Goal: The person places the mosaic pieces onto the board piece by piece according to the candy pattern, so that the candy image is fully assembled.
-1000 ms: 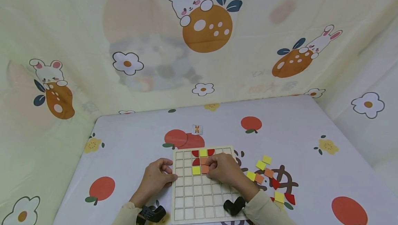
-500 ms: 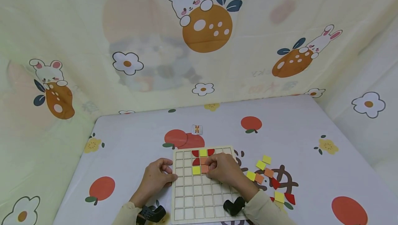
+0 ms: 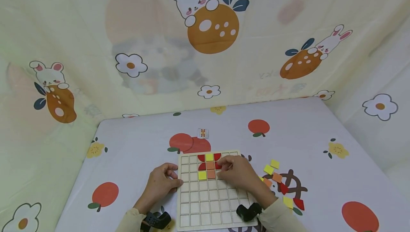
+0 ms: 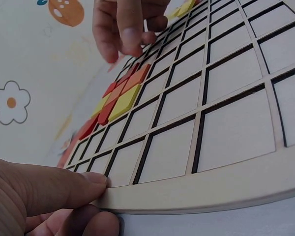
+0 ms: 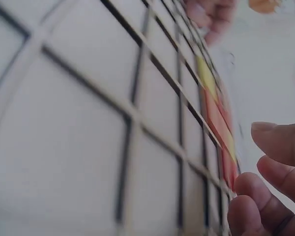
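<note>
A pale wooden grid board (image 3: 179,203) lies flat on the table. My left hand (image 3: 160,182) pinches its left edge, with the thumb (image 4: 83,186) on top of the rim and curled fingers below. Near the board's far edge, red, yellow and orange tiles fill several cells, among them a yellow tile (image 3: 202,175) and an orange tile (image 3: 211,174) side by side. Just right of these, my right hand (image 3: 238,171) hovers low over the grid. In the right wrist view, its thumb (image 5: 280,140) and fingers stand apart with nothing between them.
Right of the board are scattered loose tiles: yellow (image 3: 268,169), orange (image 3: 277,178) and red (image 3: 298,204), partly behind the right forearm. A small patterned card (image 3: 203,133) lies beyond the board. A printed cloth covers the table, and a curtain (image 3: 262,57) hangs behind it.
My right hand has moved slightly right and away from the orange tiles, its fingers parting. A red tile beside the upper orange one now shows. The left hand has stayed put.
</note>
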A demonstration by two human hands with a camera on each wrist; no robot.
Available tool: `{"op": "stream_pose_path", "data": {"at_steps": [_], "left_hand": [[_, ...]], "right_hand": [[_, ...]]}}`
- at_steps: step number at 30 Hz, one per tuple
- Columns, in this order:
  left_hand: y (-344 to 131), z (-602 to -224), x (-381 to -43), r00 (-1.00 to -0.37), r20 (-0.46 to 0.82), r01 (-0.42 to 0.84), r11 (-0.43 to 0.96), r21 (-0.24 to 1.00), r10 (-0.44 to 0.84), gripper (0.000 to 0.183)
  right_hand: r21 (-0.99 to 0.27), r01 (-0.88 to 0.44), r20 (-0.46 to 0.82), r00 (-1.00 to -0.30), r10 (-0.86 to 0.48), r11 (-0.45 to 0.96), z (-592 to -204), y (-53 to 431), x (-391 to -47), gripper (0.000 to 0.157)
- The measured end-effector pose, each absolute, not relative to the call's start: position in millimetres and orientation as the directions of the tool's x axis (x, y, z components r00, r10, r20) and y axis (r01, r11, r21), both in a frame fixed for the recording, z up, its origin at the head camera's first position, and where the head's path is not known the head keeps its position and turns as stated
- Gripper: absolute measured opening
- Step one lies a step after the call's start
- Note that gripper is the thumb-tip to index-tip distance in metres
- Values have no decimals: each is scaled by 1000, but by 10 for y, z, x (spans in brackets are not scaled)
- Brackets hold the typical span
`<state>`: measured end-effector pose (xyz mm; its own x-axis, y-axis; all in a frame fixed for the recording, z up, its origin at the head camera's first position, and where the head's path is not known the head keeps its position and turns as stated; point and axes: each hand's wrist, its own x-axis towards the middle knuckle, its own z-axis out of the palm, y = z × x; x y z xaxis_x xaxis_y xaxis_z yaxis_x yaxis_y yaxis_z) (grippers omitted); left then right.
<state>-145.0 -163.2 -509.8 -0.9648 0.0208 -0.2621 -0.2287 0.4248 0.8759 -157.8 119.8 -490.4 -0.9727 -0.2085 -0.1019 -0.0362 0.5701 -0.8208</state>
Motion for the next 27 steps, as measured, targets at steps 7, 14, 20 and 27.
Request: {"op": "stream_pose_path", "data": {"at_steps": [7, 14, 20, 27], "left_hand": [[-1636, -5090, -1449, -966, -259, -230, 421, 877, 12, 45], [-1632, -5087, -1440, -966, -258, -229, 439, 869, 6, 47], [-1637, -5093, -1441, -965, -261, -232, 436, 869, 6, 47], [-1635, -5097, -1445, -965, -263, -235, 435, 869, 5, 47]], "right_hand": [[-774, 41, -96, -994, -54, 631, -4801, 1672, -1566, 28], [-682, 148, -153, -986, 58, 716, -4812, 2210, -1517, 37], [-636, 219, -224, -970, 95, 740, -4863, 2404, -1473, 37], [-617, 223, -239, -967, 91, 755, -4864, 2387, -1463, 32]]}}
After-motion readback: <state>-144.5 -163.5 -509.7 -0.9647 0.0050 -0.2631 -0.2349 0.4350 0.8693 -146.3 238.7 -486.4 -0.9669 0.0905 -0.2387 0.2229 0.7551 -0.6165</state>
